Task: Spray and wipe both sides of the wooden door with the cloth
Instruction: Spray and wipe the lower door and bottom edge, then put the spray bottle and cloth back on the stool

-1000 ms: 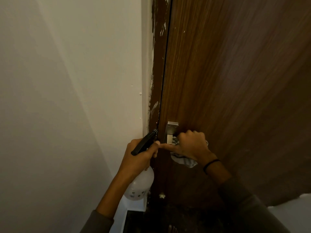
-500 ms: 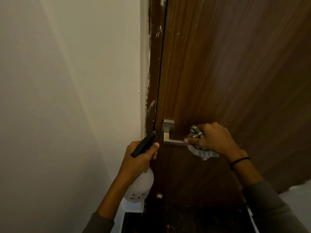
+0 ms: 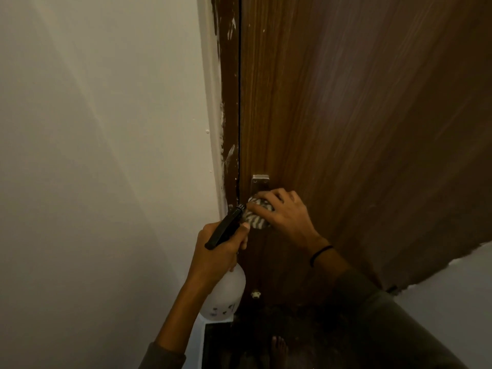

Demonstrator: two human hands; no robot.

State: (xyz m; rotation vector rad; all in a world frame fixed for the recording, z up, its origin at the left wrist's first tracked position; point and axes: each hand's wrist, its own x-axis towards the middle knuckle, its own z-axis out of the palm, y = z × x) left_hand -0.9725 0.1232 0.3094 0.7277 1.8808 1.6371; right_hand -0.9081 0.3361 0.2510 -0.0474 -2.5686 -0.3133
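Observation:
The dark wooden door fills the right half of the head view, shut against its frame. My right hand holds a striped grey-and-white cloth bunched over the metal door handle; only the handle's square plate shows above the fingers. My left hand grips the neck of a white spray bottle, whose black trigger head points up toward the cloth and nearly touches it.
A white wall stands close on the left, meeting the paint-flecked brown door frame. A small door stop or knob sits low on the door. Dark floor and a bare foot lie below.
My right hand slid the cloth left along the lever, from its outer end back to the handle's base near the plate. The left hand and bottle stayed put.

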